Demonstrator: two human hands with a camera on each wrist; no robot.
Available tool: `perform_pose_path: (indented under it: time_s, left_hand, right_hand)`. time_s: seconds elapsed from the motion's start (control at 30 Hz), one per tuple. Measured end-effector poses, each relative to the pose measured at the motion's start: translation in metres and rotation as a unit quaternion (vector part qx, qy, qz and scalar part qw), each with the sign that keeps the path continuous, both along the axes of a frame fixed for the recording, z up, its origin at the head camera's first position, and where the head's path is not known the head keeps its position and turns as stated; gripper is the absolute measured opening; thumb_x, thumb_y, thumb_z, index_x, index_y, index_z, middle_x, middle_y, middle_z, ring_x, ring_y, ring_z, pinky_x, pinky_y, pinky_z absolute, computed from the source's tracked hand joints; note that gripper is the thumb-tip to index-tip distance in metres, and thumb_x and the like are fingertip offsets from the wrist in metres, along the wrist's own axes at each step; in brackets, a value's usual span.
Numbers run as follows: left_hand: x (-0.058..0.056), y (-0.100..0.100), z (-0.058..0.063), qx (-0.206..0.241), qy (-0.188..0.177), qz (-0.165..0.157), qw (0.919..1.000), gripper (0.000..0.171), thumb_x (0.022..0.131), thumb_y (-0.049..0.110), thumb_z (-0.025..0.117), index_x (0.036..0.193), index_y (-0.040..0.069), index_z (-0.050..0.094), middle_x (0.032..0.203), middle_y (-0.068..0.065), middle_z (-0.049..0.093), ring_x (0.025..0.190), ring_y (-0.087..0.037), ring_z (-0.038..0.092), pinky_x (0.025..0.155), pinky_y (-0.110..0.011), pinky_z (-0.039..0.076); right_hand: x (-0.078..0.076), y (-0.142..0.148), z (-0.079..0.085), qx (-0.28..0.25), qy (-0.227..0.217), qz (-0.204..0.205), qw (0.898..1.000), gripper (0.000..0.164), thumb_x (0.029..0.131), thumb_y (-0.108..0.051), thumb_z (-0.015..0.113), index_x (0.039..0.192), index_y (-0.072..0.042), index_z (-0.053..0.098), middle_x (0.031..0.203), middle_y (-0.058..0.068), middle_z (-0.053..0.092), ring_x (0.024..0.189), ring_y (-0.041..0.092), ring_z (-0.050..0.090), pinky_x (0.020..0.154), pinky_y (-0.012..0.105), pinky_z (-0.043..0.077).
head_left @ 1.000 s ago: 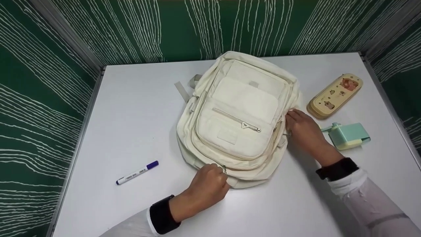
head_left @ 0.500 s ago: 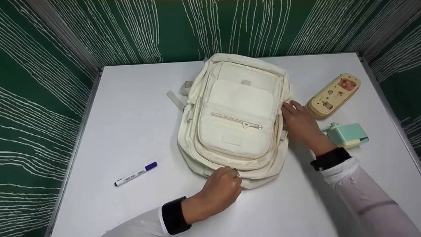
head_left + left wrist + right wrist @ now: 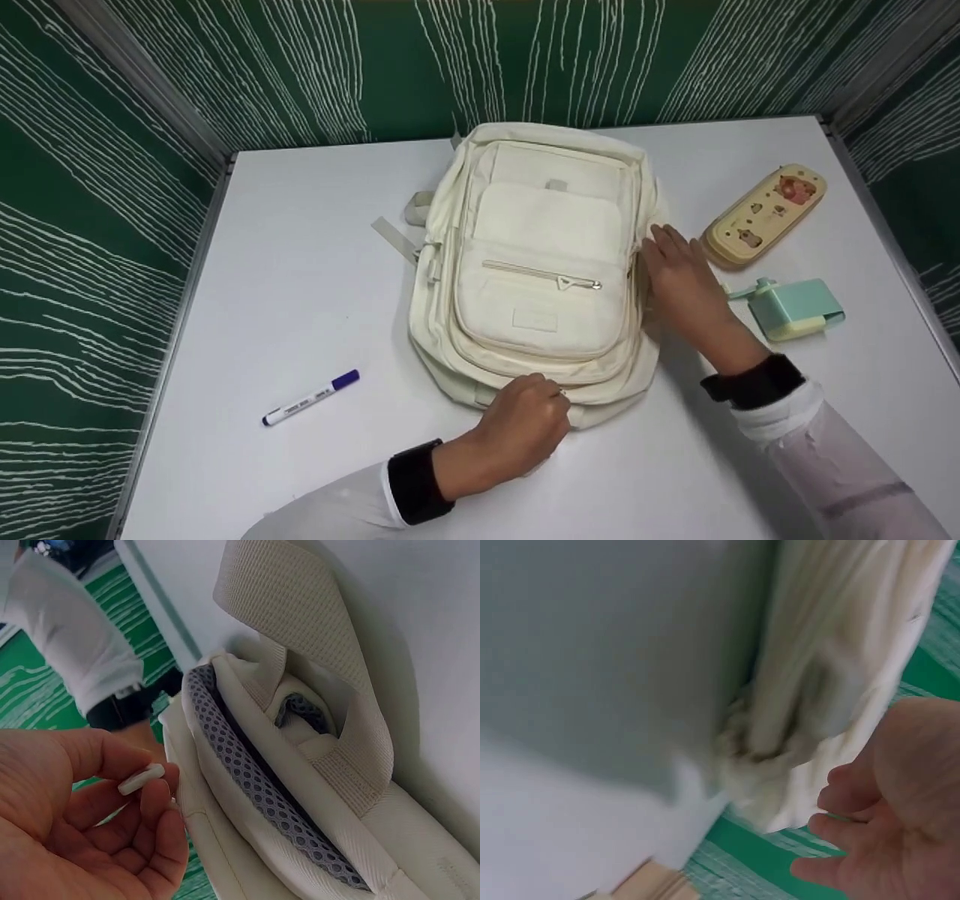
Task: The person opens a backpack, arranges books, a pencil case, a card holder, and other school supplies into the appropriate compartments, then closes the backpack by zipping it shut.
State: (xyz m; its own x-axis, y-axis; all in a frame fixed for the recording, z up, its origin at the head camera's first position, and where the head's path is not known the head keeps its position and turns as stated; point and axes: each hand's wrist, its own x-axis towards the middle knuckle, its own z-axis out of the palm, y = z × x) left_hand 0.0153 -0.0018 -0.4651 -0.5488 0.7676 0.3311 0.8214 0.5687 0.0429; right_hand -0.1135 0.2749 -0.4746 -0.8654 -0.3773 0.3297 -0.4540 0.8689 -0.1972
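A cream backpack [image 3: 547, 232] lies on the table with its front pocket facing up. At its bottom edge my left hand [image 3: 525, 424] pinches a small pale zipper pull [image 3: 141, 778] between thumb and finger, as the left wrist view shows. My right hand [image 3: 682, 289] touches the backpack's right side, its fingers loosely extended along the edge. In the right wrist view, which is blurred, the fingers [image 3: 840, 832] lie beside the bag's cream fabric [image 3: 817, 690] and appear to grip nothing.
A purple-capped marker [image 3: 311, 399] lies left of the bag. A yellow pencil case [image 3: 765, 217] and a mint-green device with a crank [image 3: 796, 309] stand right of it, near my right hand. Green walls with white lines [image 3: 420, 67] border the white table [image 3: 300, 285].
My left hand has moved right along the bag's bottom edge with the zipper pull. The backpack has turned slightly and its top has shifted left. My right hand has shifted slightly up and its fingers have straightened.
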Motion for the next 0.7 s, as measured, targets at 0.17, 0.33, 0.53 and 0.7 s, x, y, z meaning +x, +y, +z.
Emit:
perform_pose_path:
  time_s: [0.17,0.33,0.53,0.7]
  left_hand:
    - [0.0,0.002,-0.002,0.009,-0.019,0.001,0.9998,0.022,0.08,0.003,0.077,0.064,0.015,0.068,0.064,0.006,0.06,0.067,-0.008,0.055,0.062,-0.021,0.043]
    - [0.0,0.004,-0.002,0.001,-0.046,0.007,0.9989,0.024,0.082,0.001,0.076,0.065,0.015,0.067,0.064,0.006,0.057,0.065,-0.007,0.054,0.06,-0.019,0.042]
    - [0.001,0.005,-0.003,0.022,-0.076,0.027,0.9964,0.019,0.085,0.003,0.077,0.069,0.012,0.07,0.068,0.004,0.059,0.066,-0.01,0.056,0.061,-0.019,0.043]
    - [0.003,0.006,-0.005,0.038,-0.093,0.039,0.9942,0.017,0.088,0.005,0.074,0.072,0.011,0.071,0.071,0.003,0.061,0.068,-0.011,0.059,0.063,-0.021,0.046]
  right_hand:
    - [0.052,-0.023,0.003,-0.099,0.047,0.071,0.991,0.025,0.088,0.009,0.072,0.112,0.009,0.071,0.122,0.027,0.068,0.114,0.044,0.063,0.101,0.055,0.047]
    - [0.103,-0.039,-0.003,-0.102,0.039,0.162,0.981,0.022,0.076,-0.002,0.079,0.097,-0.008,0.075,0.1,0.002,0.071,0.094,0.02,0.064,0.079,0.038,0.05]
    - [0.131,-0.057,-0.02,-0.054,0.067,0.191,0.978,0.029,0.077,-0.013,0.09,0.101,-0.01,0.074,0.099,-0.001,0.071,0.087,0.018,0.063,0.069,0.035,0.05]
    - [0.135,-0.065,-0.029,-0.028,0.098,0.177,0.979,0.027,0.083,-0.011,0.082,0.109,-0.006,0.076,0.1,0.003,0.073,0.085,0.02,0.063,0.066,0.035,0.05]
